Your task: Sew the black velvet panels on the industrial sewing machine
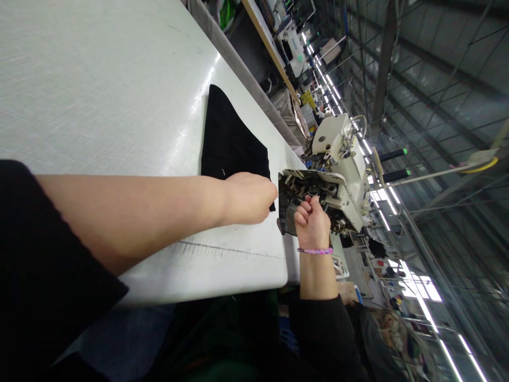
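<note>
My left hand (248,197) lies on the white table (99,95) with its fingers curled shut on the near edge of a black piece of fabric (228,135). The fabric spreads flat away from the hand across the table. My right hand (312,223), with a pink bead bracelet on the wrist, reaches into the open front of a cream sewing machine (338,170). Its fingers are curled closed against the machine's mechanism; what they pinch is hidden.
Thread cones (393,164) stand beyond the machine. More sewing machines and worktables (290,37) line the hall further off, under rows of strip lights. The table's edge runs just below my left forearm, with dark clothing under it.
</note>
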Demonstrator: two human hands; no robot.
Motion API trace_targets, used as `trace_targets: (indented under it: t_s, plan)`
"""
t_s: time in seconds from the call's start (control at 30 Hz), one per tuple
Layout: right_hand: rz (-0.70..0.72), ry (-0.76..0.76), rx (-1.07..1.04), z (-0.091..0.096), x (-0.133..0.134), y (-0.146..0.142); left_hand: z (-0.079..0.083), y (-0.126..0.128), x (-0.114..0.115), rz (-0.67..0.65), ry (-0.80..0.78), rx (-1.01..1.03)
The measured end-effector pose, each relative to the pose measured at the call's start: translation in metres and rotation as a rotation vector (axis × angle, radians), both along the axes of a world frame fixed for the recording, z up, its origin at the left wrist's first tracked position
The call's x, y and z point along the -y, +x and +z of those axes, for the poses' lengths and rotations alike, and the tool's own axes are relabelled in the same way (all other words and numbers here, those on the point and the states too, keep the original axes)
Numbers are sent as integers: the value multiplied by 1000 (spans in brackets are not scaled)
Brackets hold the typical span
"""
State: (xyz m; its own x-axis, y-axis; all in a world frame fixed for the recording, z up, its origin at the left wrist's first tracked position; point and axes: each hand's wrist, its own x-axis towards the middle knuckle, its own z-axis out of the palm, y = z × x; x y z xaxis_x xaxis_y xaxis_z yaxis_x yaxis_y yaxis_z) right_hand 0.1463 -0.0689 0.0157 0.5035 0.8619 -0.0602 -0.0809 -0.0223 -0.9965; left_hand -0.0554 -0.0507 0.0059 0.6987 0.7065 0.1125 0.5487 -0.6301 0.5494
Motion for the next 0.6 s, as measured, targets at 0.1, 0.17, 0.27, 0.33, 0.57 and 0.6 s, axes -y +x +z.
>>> trace_targets:
  t_s: [0.1, 0.17, 0.27, 0.33, 0.57, 0.6]
  plan:
    - [8, -14, -22, 1, 3, -2, -1, 0, 0, 5, 7, 4]
    - [12, -26, -34, 2, 5, -3, -1, 0, 0, 5, 14, 7]
    - [6, -40, -51, 4, 5, -4, -2, 0, 0, 5, 11, 4]
    - [1, -48, -65, 6, 4, -4, -1, 0, 0, 5, 7, 0]
    - [-17, -54, -115, 13, 1, -6, 1, -1, 1, 6, -1, -4]
    - [-16, -55, -122, 14, 1, -5, 1, 0, 1, 7, 0, -4]
